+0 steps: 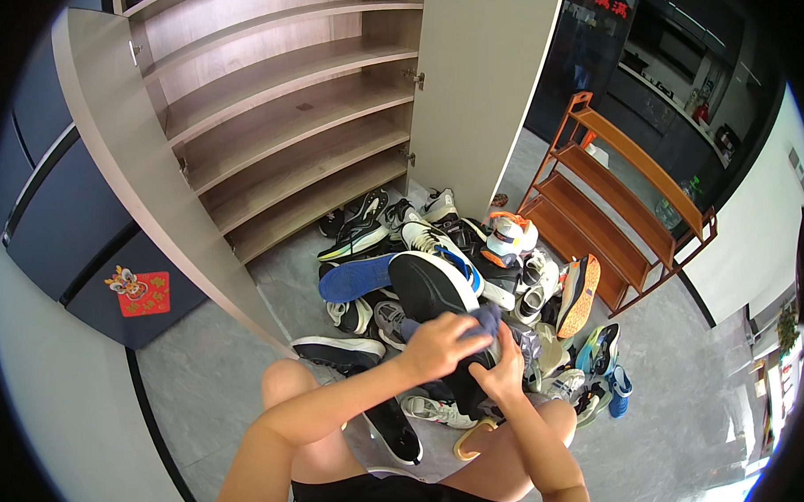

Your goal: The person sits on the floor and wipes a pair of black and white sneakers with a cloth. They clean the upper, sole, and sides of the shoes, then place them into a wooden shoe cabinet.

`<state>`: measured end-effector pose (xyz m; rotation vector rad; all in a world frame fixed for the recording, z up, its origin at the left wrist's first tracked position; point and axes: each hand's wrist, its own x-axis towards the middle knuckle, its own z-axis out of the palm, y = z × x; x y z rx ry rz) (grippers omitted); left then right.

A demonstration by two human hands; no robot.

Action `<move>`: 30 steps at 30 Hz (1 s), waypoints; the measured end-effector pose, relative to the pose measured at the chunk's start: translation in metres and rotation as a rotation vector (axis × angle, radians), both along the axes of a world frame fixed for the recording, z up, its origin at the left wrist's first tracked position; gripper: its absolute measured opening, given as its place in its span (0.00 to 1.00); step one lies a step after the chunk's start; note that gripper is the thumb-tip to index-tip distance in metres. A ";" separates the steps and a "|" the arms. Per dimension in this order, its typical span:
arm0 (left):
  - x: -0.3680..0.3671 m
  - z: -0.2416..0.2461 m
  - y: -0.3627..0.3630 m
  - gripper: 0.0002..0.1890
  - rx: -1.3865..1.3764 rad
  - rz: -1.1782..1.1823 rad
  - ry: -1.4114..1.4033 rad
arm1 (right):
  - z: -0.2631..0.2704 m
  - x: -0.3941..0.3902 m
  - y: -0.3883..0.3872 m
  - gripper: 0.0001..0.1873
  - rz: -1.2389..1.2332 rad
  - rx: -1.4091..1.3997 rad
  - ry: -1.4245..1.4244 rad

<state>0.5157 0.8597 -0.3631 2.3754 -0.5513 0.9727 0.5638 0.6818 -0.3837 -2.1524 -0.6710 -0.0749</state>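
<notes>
My left hand (436,348) holds a bunched dark blue-grey cloth (484,320) against a shoe with a black upper (464,386) and a pale sole edge. On the shoe's right side, my right hand (504,371) grips it near that edge. Just beyond both hands, a large black shoe sole with a white rim (431,285) faces up on a heap of shoes. Beside it lie a blue-soled shoe (354,278) and a white lace-up sneaker (429,242). A black slip-on shoe (396,430) rests on the floor between my legs. My hands partly hide the held shoe.
A wooden shoe cabinet (293,124) stands with its doors swung out beyond the heap. To the right is a brown slatted rack (609,225). Blue clogs (618,391) and an orange-soled shoe (578,297) lie at the heap's right edge, on grey tile floor (661,446).
</notes>
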 end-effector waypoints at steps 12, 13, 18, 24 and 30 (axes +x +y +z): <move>0.032 0.000 0.096 0.24 -0.037 0.387 -0.005 | -0.002 0.012 0.004 0.35 0.179 0.508 0.664; 0.028 -0.001 0.081 0.23 -0.049 0.276 0.026 | -0.002 0.012 0.005 0.35 0.158 0.515 0.684; -0.005 0.014 0.012 0.27 -0.234 -0.087 0.098 | 0.005 0.018 -0.004 0.36 0.106 0.624 0.694; 0.017 0.021 0.079 0.30 -0.180 0.451 -0.111 | 0.024 0.010 0.001 0.40 0.136 0.605 0.915; 0.028 0.003 0.085 0.26 -0.188 0.422 -0.026 | 0.012 0.011 -0.001 0.42 0.240 0.681 1.031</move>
